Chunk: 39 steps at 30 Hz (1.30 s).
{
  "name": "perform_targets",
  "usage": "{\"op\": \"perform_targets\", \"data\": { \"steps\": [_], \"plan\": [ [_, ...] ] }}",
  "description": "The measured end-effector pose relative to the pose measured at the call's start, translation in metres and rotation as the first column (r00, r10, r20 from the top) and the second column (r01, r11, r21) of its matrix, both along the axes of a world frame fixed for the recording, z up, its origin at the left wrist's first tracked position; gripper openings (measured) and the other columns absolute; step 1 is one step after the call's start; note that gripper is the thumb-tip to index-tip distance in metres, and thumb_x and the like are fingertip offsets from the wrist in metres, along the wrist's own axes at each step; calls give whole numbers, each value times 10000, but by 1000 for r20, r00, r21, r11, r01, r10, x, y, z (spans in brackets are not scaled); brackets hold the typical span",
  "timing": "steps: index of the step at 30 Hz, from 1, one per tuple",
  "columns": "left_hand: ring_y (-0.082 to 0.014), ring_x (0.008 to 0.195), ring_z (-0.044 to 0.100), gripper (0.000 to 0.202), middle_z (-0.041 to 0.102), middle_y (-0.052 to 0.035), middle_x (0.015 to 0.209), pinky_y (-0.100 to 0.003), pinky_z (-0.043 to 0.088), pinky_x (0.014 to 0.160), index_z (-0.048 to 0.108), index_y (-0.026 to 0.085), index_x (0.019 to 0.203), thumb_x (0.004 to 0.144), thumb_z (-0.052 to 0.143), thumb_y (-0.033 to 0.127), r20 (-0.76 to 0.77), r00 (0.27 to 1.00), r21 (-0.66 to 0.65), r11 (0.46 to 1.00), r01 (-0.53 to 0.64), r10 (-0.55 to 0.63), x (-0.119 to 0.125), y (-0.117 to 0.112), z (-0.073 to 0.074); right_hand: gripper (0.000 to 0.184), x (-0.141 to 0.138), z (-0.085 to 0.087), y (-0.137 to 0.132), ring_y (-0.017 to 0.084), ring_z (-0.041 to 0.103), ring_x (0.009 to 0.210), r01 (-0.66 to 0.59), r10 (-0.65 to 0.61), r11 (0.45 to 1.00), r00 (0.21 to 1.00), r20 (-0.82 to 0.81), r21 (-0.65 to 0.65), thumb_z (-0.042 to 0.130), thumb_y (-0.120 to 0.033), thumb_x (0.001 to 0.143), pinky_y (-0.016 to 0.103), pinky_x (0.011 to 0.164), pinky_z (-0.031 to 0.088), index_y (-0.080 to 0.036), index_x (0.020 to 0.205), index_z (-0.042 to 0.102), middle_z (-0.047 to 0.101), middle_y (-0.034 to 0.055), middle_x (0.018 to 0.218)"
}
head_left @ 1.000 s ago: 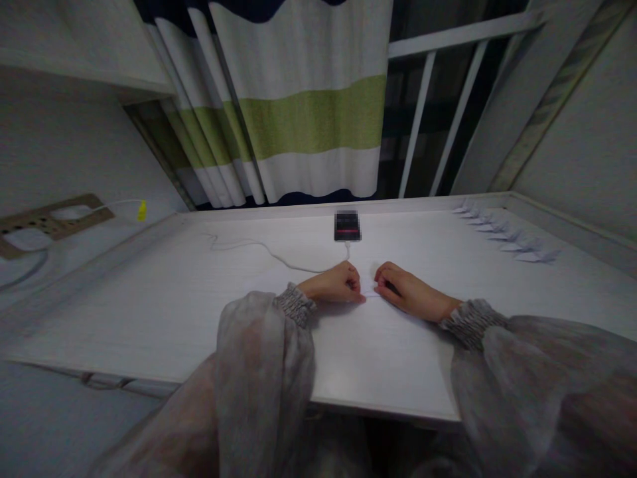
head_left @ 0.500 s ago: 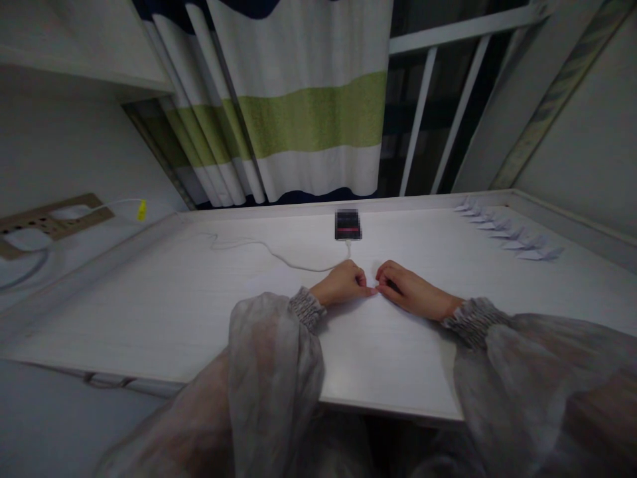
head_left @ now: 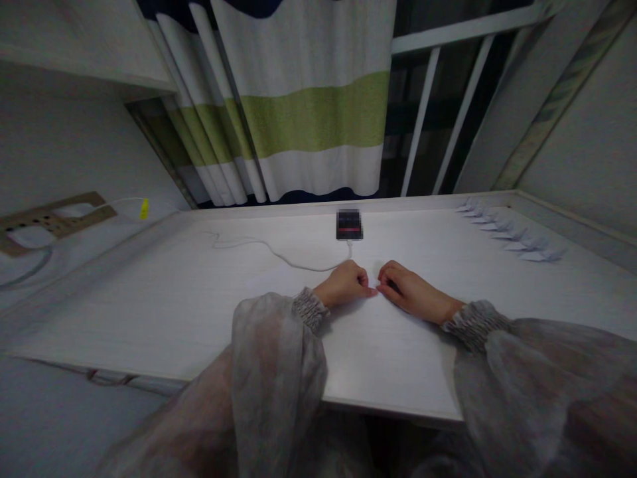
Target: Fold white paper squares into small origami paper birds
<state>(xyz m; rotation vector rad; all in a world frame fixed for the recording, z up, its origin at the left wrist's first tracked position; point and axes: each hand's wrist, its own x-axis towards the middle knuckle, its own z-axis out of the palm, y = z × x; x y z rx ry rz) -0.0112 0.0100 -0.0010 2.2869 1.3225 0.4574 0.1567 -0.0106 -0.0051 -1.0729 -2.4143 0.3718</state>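
Above the middle of the white desk [head_left: 388, 372], my left hand [head_left: 346, 283] and my right hand [head_left: 411, 292] face each other, thumbs almost touching. Both are closed in a pinch. Between the fingertips a small bit of white paper [head_left: 373, 283] shows; the fingers cover most of it, and its shape blends into the desk. Several folded white paper cranes [head_left: 517, 240] stand in a slanting row toward the back right corner.
Behind my hands lies a dark, blurred-out device [head_left: 349, 224] with a white cable [head_left: 283, 259] running left across the desk. A power strip [head_left: 60, 222] with plugs is at the left wall. Striped curtains [head_left: 313, 119] hang behind the desk.
The view has shifted very slightly. Both hands keep nearly the same pinched pose, and the cranes and device stay where they were.
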Motion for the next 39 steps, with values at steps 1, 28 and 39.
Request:
{"op": "perform_targets", "data": {
  "steps": [1,28,39],
  "plan": [
    [-91,595,440,219,533,-7,652,-215,353,571,610,119,614,624,629,337,-9,1000,3,1000,-2,2,0,0,0,97,0,0,0,173,484,739,5,-5,1000,1000,1,-1,427,-153,779,343,698,441,-177,686,433,495,84,822],
    [-113,628,484,196,557,-12,644,-230,381,615,615,135,616,603,646,328,-38,998,13,999,-45,46,4,0,-1,19,7,1,7,127,439,609,211,-269,928,950,-160,-307,441,-185,714,260,574,368,-176,717,457,475,-5,655],
    [-134,695,503,170,568,-34,736,-241,390,648,619,139,672,632,624,304,-82,996,41,999,-32,35,4,-7,7,62,-4,-4,5,150,456,670,180,-183,981,982,-34,-78,517,-205,707,281,609,394,-177,756,493,481,31,740]
  ]
}}
